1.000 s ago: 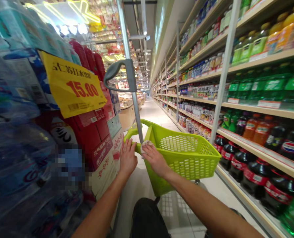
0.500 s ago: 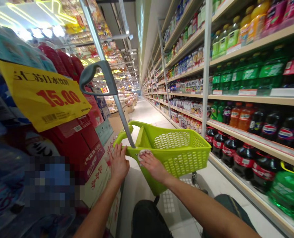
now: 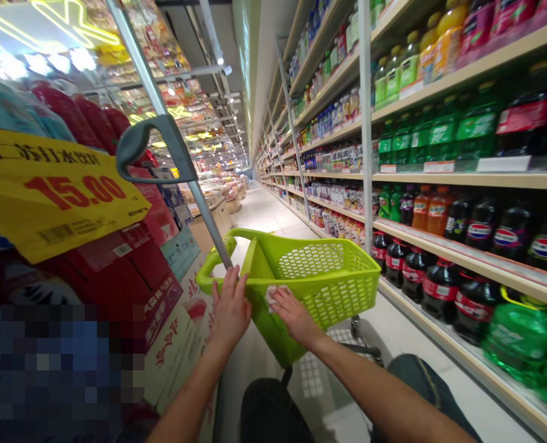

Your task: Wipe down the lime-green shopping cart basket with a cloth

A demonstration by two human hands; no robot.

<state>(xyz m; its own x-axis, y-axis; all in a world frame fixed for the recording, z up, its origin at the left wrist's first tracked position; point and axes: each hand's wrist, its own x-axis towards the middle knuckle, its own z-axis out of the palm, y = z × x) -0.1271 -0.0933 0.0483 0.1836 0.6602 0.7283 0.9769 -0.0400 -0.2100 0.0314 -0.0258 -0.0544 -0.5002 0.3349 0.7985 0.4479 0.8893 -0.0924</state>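
A lime-green shopping basket cart [image 3: 328, 283] with grid sides stands in the aisle. My left hand [image 3: 231, 307] rests on its near left rim, by the foot of the metal pole [image 3: 208, 215], with fingers apart. In my right hand [image 3: 296, 317] is a crumpled white cloth [image 3: 275, 296], pressed by the fingertips against the basket's near side, just below the rim. A grey handle [image 3: 157, 151] is fixed on the pole above the left hand.
Shelves [image 3: 462, 179] of bottled drinks line the right side. Stacked cartons [image 3: 130, 264] and a yellow price sign [image 3: 65, 191] stand close on the left. The tiled aisle floor [image 3: 255, 209] stretches ahead.
The view has shifted, so the cart and shelves appear further left. My right hand and the cloth have moved a little right along the basket's side; my left hand has moved nearer the pole's foot.
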